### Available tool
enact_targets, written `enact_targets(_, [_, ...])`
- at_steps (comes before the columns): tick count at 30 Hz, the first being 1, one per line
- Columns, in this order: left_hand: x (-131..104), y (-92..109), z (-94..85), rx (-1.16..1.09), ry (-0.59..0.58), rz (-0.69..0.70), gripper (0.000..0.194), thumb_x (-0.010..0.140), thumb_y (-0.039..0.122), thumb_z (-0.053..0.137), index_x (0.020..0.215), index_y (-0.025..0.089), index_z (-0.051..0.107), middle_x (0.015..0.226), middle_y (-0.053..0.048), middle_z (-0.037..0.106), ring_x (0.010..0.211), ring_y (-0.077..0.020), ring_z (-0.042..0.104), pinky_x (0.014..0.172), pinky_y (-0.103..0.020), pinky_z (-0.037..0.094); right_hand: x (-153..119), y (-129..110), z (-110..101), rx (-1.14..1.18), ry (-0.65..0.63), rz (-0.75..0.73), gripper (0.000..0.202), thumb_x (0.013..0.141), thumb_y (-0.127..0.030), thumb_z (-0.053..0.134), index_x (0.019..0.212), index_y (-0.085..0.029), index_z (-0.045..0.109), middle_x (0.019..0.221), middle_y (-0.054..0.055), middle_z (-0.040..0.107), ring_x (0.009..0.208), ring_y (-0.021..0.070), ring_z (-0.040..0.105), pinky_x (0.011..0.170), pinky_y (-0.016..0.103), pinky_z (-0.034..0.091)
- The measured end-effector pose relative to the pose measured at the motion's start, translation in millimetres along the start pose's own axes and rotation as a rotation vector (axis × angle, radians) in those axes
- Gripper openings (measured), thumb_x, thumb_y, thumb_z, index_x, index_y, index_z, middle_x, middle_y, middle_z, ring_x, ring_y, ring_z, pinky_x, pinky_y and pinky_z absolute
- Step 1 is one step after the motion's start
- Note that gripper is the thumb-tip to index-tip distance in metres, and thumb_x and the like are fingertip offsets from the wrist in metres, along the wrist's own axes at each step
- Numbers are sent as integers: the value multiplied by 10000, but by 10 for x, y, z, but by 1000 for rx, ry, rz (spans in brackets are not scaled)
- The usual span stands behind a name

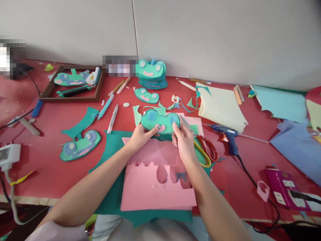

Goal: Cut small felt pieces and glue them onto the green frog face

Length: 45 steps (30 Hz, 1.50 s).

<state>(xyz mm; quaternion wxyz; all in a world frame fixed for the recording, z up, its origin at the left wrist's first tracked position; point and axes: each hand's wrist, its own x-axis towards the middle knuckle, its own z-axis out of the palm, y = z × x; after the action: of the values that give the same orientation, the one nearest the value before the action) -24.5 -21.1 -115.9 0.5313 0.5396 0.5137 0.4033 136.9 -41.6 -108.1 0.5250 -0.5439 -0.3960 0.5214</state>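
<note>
Both my hands hold a green felt frog face (pixel 160 121) with blue eye circles and a pink mouth piece. My left hand (pixel 143 135) grips its left end, with the thumb by the pink mouth. On the right end, my right hand (pixel 183 135) has its thumb at the blue eye. Below lies a pink felt sheet (pixel 155 190) with cut-outs, over a dark green felt sheet (pixel 112 157). Scissors with red and yellow handles (pixel 207 150) rest beside my right hand, partly hidden by it.
A stack of frog faces (pixel 152 75) stands by the wall, with a single frog face (pixel 146 96) before it. A wooden tray (pixel 70 99) sits back left. To the right are a blue glue gun (pixel 228 134), cream felt (pixel 220 107) and a purple power strip (pixel 283 187) with cables.
</note>
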Motion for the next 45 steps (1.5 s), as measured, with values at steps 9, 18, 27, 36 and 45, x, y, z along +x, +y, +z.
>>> enact_targets(9, [-8,-38,-21,68,3,49,315,777,473,630,779,159,652,736,-35,694,655,-154,642,602,-259,537,-33,83,47,-137,-83,-4,382,767,-511,630,620,-186,494,429,-75,384,365,61,345,369,211,248])
enact_targets(18, [-30,-12,-20,72,-28,24,334,769,481,630,808,151,662,793,-51,726,716,-171,674,600,-234,539,-32,58,51,-187,-105,-9,380,771,-524,616,632,-185,514,411,-81,380,364,67,342,384,223,252])
enact_targets(27, [-33,28,-24,171,-52,-1,374,787,512,592,714,151,657,721,-41,728,675,-162,677,585,-213,518,-44,72,34,-305,-110,-31,438,784,-520,599,551,-194,424,400,-78,333,372,67,324,395,230,250])
enact_targets(36, [-27,-3,-22,154,-72,12,395,802,530,566,770,153,677,788,-61,736,757,-189,689,676,-251,547,-31,77,56,-246,-18,-77,314,789,-475,611,694,-197,499,465,-72,424,387,77,387,387,215,319])
enact_targets(45, [0,-27,-12,151,19,37,409,783,550,581,803,150,663,792,-49,731,718,-173,670,643,-244,537,-52,61,42,-451,175,-484,256,838,-346,598,1070,-238,580,1059,60,614,834,157,612,687,293,545])
